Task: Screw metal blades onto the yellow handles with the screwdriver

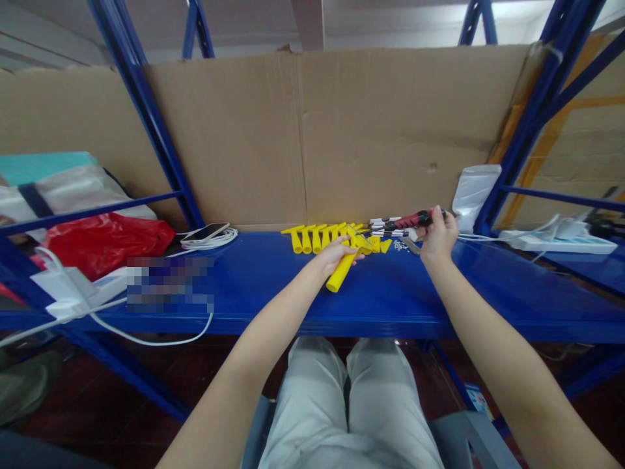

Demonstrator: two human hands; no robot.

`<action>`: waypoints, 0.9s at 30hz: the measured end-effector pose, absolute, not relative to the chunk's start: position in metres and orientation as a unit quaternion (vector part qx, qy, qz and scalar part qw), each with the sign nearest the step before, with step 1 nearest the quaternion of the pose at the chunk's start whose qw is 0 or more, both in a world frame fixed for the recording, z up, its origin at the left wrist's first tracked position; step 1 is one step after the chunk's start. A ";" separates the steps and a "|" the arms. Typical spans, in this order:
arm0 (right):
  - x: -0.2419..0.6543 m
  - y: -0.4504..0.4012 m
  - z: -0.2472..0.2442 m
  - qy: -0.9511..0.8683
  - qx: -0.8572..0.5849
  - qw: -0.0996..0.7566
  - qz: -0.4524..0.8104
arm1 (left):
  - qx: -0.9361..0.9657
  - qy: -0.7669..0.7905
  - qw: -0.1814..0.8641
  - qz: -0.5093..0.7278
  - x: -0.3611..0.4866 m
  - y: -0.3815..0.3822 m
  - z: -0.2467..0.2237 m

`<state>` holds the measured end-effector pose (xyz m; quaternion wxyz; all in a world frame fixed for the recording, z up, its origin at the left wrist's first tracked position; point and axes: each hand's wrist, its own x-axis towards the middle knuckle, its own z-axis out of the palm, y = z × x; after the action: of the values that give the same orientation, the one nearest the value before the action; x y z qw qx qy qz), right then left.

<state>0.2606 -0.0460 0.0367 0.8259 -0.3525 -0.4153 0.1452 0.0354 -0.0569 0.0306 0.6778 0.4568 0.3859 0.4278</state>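
My left hand [336, 255] is closed around a yellow plastic tube-shaped handle [340, 273], its round end tilted toward me above the blue shelf. My right hand [438, 236] grips a screwdriver [414, 221] with a red and black handle. Its shaft points left, toward the upper part of the yellow piece; whether the tip touches it I cannot tell. Several similar yellow T-shaped pieces [306, 241] stand in a row left of my left hand. Smaller yellow parts [385, 246] lie just right of it. Small metal screws [400, 245] are scattered close to my right hand.
A blue metal shelf [254, 280] backed by cardboard [234, 143] is in front of me. At left are a phone [209, 232] with coiled cable, a red bag [107, 241] and a white power strip [110, 284]. Another power strip [561, 242] and a white pouch [474, 195] are at right.
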 end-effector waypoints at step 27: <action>0.257 -0.063 0.043 -0.476 -0.344 0.773 0.240 | 0.471 0.443 0.564 0.513 0.033 -0.059 0.034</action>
<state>0.2569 -0.0627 0.0425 0.7732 -0.3438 -0.4758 0.2400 0.0333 -0.0587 0.0340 0.5644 0.4713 0.4433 0.5127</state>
